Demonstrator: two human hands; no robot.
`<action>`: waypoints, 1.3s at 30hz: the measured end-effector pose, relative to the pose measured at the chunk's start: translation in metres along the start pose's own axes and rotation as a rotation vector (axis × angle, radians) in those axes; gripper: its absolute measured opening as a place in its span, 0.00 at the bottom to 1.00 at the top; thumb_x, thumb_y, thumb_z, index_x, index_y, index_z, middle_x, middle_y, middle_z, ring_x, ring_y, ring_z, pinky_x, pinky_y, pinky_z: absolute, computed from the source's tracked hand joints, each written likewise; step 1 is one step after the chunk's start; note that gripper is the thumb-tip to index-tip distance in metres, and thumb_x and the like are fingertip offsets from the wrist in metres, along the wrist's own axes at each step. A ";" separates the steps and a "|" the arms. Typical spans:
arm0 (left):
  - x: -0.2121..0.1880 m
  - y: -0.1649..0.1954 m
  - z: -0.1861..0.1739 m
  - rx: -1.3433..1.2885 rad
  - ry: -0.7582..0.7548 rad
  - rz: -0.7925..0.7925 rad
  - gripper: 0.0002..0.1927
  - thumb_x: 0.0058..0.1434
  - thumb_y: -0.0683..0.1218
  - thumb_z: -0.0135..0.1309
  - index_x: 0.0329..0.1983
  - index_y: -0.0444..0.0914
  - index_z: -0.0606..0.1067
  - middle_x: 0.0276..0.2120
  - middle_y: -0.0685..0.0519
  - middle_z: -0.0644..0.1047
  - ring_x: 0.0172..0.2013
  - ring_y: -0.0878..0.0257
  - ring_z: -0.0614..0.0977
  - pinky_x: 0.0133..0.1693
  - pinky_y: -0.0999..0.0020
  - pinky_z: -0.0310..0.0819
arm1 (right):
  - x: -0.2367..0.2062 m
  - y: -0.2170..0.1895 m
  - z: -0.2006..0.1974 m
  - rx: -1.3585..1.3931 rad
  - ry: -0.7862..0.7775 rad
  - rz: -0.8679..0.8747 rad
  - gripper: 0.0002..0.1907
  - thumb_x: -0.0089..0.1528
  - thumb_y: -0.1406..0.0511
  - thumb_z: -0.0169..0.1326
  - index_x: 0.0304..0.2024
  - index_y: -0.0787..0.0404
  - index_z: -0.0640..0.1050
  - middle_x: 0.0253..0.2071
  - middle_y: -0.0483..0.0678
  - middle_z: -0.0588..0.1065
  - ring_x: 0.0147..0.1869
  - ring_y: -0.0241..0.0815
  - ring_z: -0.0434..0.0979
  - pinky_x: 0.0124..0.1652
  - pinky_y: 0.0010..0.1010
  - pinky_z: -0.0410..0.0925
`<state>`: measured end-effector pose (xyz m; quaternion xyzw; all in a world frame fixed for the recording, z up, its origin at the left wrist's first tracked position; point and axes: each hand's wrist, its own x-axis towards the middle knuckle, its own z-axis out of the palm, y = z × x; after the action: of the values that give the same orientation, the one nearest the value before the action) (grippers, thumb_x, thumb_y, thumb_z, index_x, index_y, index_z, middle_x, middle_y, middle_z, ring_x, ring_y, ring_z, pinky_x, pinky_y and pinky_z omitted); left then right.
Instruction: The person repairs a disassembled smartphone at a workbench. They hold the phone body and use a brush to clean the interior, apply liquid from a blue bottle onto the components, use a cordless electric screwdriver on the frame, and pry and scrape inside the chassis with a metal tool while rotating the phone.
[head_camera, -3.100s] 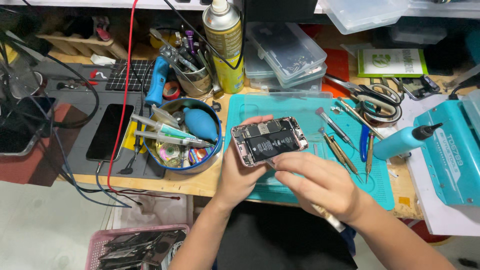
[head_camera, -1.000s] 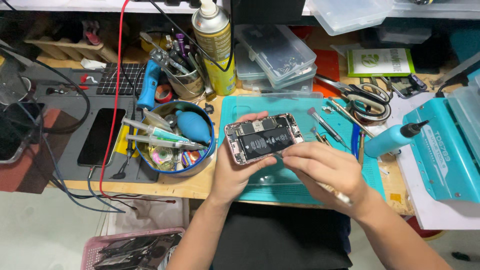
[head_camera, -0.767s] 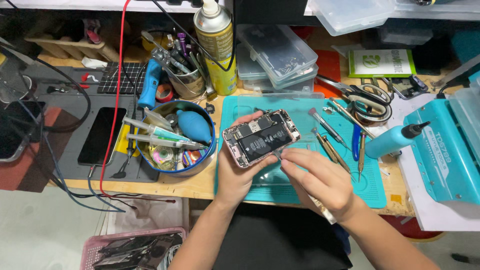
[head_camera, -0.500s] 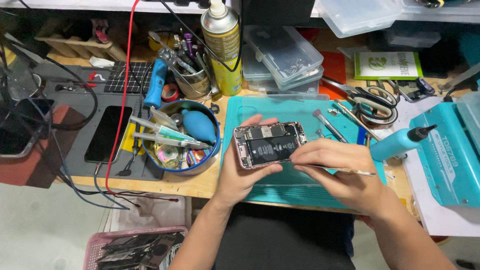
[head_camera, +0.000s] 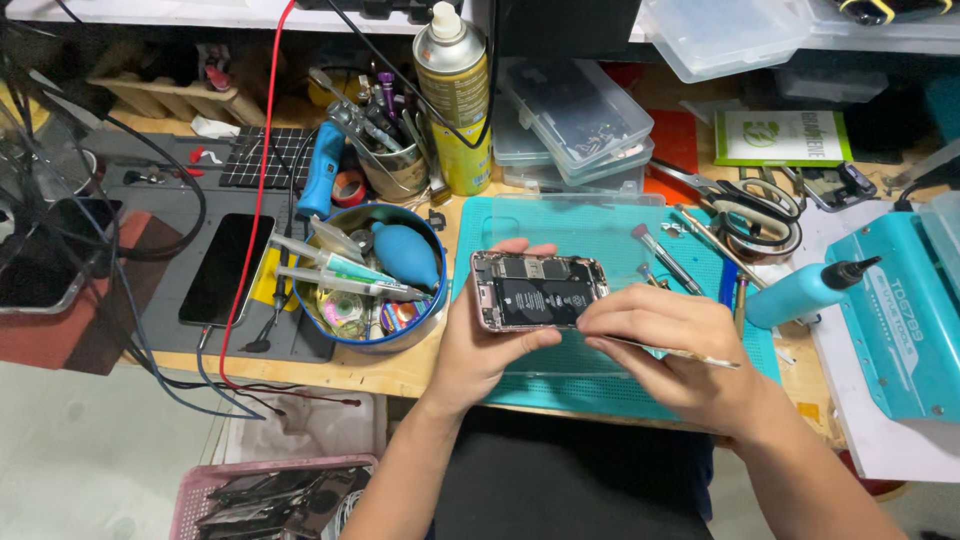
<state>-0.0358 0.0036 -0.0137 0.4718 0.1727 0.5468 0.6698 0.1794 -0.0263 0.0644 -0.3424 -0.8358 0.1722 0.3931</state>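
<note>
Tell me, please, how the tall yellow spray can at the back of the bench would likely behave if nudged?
The spray can stands upright, tall and narrow, so it probably tips easily. Being round, it would likely roll once down. The tool cup and plastic boxes close beside it might stop it.

Your right hand (head_camera: 672, 352) is covering the right end of the opened phone (head_camera: 538, 291), so its lower parts aren't showing. Your left hand (head_camera: 480, 345) is hiding the underside. The thin tool (head_camera: 690, 353) is disappearing inside your fingers, its tip unseen. The teal machine (head_camera: 905, 315) is running off the frame's right edge.
</note>
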 end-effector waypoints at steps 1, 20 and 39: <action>0.000 -0.001 0.001 0.002 0.028 0.023 0.42 0.54 0.31 0.65 0.70 0.35 0.59 0.68 0.42 0.68 0.65 0.56 0.74 0.64 0.60 0.73 | 0.000 -0.001 0.000 -0.029 0.022 -0.038 0.13 0.54 0.76 0.64 0.42 0.67 0.80 0.42 0.52 0.80 0.43 0.46 0.84 0.41 0.31 0.76; 0.002 -0.006 0.008 0.090 0.103 0.122 0.47 0.56 0.31 0.64 0.76 0.33 0.55 0.71 0.40 0.66 0.67 0.54 0.73 0.67 0.59 0.71 | -0.006 -0.003 0.009 -0.071 0.070 -0.003 0.12 0.56 0.76 0.61 0.44 0.68 0.80 0.44 0.55 0.79 0.45 0.48 0.83 0.43 0.31 0.74; -0.004 0.016 0.003 0.084 -0.080 0.074 0.46 0.57 0.29 0.62 0.76 0.35 0.55 0.76 0.38 0.60 0.74 0.53 0.66 0.71 0.58 0.67 | -0.019 -0.007 -0.010 -0.052 0.096 0.063 0.10 0.54 0.76 0.61 0.38 0.66 0.80 0.42 0.51 0.82 0.45 0.43 0.86 0.44 0.27 0.77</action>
<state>-0.0442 -0.0024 -0.0004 0.5270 0.1510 0.5442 0.6351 0.1926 -0.0444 0.0646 -0.3865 -0.8091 0.1462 0.4180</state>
